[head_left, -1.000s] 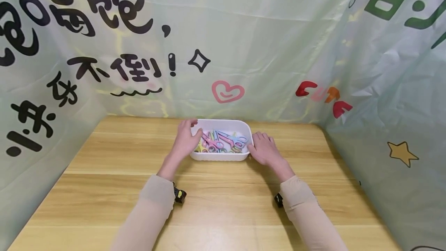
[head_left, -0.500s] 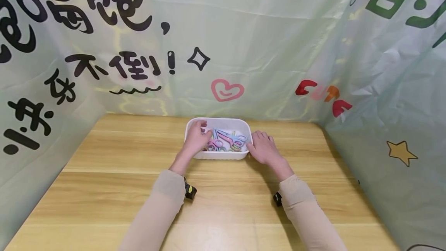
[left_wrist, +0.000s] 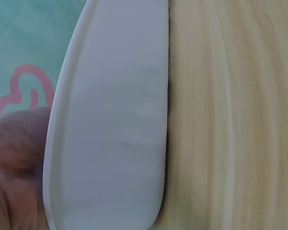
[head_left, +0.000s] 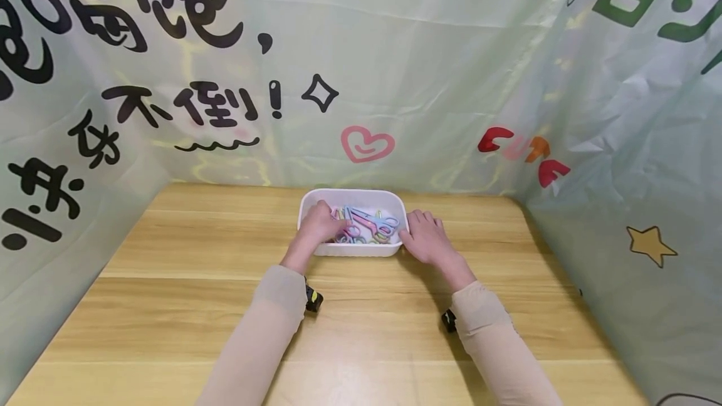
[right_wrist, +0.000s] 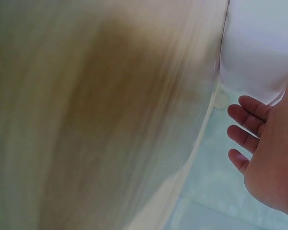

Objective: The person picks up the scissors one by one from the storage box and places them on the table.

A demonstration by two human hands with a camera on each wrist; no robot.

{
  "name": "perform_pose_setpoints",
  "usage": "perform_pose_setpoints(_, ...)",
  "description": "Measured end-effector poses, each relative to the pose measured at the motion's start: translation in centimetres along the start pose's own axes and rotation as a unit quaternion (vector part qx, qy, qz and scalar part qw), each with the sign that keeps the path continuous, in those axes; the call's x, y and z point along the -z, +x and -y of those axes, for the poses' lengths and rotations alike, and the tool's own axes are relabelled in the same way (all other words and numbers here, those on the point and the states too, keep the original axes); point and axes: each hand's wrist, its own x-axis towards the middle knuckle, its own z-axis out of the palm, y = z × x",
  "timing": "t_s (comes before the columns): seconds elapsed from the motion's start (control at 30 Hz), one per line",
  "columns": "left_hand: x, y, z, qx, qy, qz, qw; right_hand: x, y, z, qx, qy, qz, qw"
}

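A white plastic box (head_left: pixel 361 250) holds several pairs of small scissors (head_left: pixel 376 225) in pink, blue and other pastel colours. My left hand (head_left: pixel 320 223) reaches over its front left edge, with the fingers down inside among the scissors. Those fingertips are hidden, and in the left wrist view the hand (left_wrist: pixel 20 167) is blurred behind the box wall, so what they touch does not show. At the box's right end rests my right hand (head_left: pixel 426 238), its thumb by the rim. In the right wrist view, the right hand's fingers (right_wrist: pixel 245 139) are spread and loosely bent beside the box.
The box stands near the back edge of a wooden table (head_left: pixel 361 331). A pale printed cloth (head_left: pixel 440 80) hangs behind the table and along both sides. Each wrist wears a small black camera, the left one (head_left: pixel 313 299) showing more fully.
My left hand has moved right from the box's left end to over its inside, then its fingers have dipped down among the scissors. The right hand has stayed by the right end.
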Motion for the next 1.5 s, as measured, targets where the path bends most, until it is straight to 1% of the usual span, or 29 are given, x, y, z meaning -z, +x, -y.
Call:
perform_pose_setpoints(0.07, 0.1, 0.1, 0.0, 0.01, 0.004, 0.002, 0.9999, 0.1, 0.0, 0.1, 0.0, 0.0, 0.002, 1.0)
perform_pose_setpoints(0.13, 0.2, 0.2, 0.0, 0.01, 0.008, 0.004, 0.9999, 0.1, 0.1, 0.2, 0.0, -0.001, 0.002, 1.0)
perform_pose_setpoints(0.23, 0.2, 0.5, 0.1, -0.005, 0.009, 0.013, 0.9999, 0.1, 0.1, 0.2, -0.001, -0.002, 0.0, 1.0)
perform_pose_setpoints(0.33, -0.2, 1.0, 0.3, -0.025, 0.005, 0.025, 0.9994, 0.0, 0.1, 0.2, -0.002, -0.001, 0.001, 1.0)
perform_pose_setpoints(0.47, -0.7, 1.5, 0.6, -0.029, 0.003, 0.039, 0.9988, -0.2, 0.0, 0.2, -0.003, -0.002, 0.006, 1.0)
perform_pose_setpoints(0.53, -0.8, 1.6, 0.7, -0.025, 0.0, 0.044, 0.9987, -0.3, 0.0, 0.2, -0.002, -0.005, 0.007, 1.0)
perform_pose_setpoints(0.67, -0.7, 1.8, 0.8, -0.03, -0.006, 0.052, 0.9982, -0.3, 0.1, 0.2, -0.001, -0.004, 0.004, 1.0)
perform_pose_setpoints(0.83, -0.8, 2.2, 0.8, -0.047, 0.004, 0.067, 0.9966, -0.2, 0.3, 0.0, 0.001, 0.0, 0.001, 1.0)
perform_pose_setpoints(0.97, -0.6, 2.3, 0.7, -0.057, 0.011, 0.074, 0.9956, -0.1, 0.4, -0.1, 0.0, 0.002, 0.003, 1.0)
perform_pose_setpoints(1.23, -0.7, 1.9, 0.6, -0.054, -0.002, 0.084, 0.995, -0.1, 0.2, -0.1, -0.004, -0.001, 0.0, 1.0)
perform_pose_setpoints(1.4, -0.9, 1.9, 0.5, -0.058, -0.015, 0.106, 0.9926, -0.3, 0.2, -0.2, -0.003, 0.0, -0.005, 1.0)
perform_pose_setpoints(1.5, -1.0, 2.1, 0.5, -0.059, -0.009, 0.119, 0.9911, -0.3, 0.2, -0.2, -0.002, 0.002, -0.007, 1.0)
